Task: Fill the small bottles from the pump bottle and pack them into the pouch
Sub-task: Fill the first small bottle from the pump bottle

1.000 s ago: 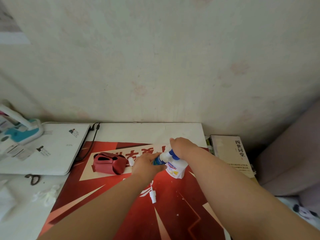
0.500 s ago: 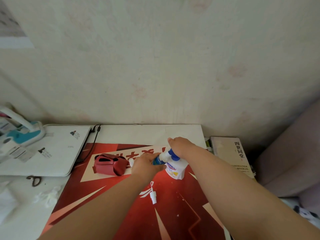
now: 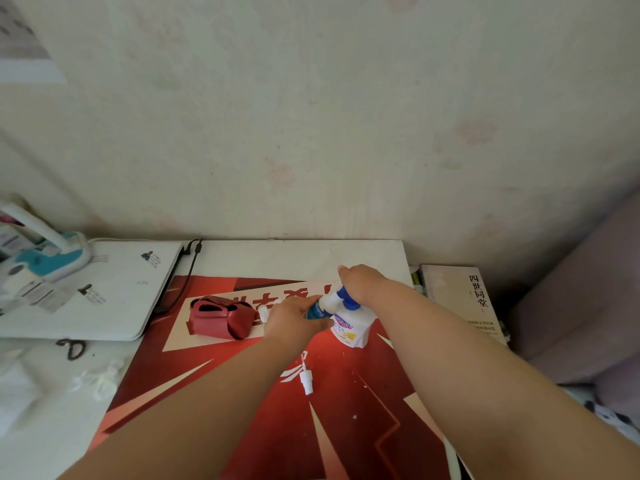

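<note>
a white desk (image 3: 284, 254) fills the lower half of the view, with one red and cream mat (image 3: 214, 375) spread over its middle. at about 9 o'clock lies one closed white laptop (image 3: 114, 292) with small stickers, and one teal and white lamp base (image 3: 52, 258) stands on its far left corner. at 3 o'clock, just beside the desk edge, one cream book (image 3: 460, 299) lies flat. one red pouch (image 3: 220, 317) sits on the mat at 10 o'clock from the hands, its top gaping; what is inside cannot be made out. one white pump bottle (image 3: 348, 329) with a blue collar stands upright on the mat near the centre; its fill level cannot be told. the right hand (image 3: 363, 284) is clenched over the pump head from above. the left hand (image 3: 292, 322) grasps one small bottle (image 3: 317, 311) with a blue label, held tilted with its mouth touching the pump's spout; its contents are hidden. a second small white thing (image 3: 264, 311) peeks out at the left hand's 9 o'clock, too covered to identify. one small white spray top (image 3: 306, 377) lies loose on the mat at 6 o'clock from the hands.
</note>
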Available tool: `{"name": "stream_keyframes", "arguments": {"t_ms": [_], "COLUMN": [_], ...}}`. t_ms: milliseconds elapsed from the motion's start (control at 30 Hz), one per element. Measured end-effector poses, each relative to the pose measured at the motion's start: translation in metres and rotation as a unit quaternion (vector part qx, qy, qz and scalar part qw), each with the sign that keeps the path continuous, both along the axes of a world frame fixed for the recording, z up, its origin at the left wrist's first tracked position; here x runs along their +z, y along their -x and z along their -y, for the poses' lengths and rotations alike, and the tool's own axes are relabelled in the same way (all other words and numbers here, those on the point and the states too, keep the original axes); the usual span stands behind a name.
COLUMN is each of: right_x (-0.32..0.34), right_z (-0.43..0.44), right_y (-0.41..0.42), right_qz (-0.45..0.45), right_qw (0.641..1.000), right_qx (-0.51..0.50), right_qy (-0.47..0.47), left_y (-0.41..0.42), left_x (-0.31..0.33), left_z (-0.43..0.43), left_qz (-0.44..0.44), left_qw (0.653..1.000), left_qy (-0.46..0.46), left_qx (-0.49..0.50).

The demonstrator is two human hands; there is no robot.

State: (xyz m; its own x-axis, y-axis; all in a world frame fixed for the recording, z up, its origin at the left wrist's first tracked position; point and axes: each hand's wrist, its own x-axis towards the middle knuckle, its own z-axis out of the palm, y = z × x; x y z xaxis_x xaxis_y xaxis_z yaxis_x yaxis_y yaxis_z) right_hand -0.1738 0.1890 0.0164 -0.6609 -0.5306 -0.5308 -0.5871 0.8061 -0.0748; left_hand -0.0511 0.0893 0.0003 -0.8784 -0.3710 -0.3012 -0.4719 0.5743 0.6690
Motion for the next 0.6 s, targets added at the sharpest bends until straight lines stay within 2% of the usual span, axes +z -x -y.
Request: {"name": "stream_keyframes", "arguments": {"t_ms": [600], "right_x": [0.0064], "right_z": [0.0032], "right_y": [-0.0003], "right_qz": [0.011], "right_qw": [0.999], "right_qx": [-0.019], "right_qy": [-0.026], "left_y": [0.0002], "left_x": [-0.003], "left_z": [-0.0005], "left_qz": [-0.008], "left_qw": [1.0], "left_qy": [-0.015], "left_qx": [0.007]}}
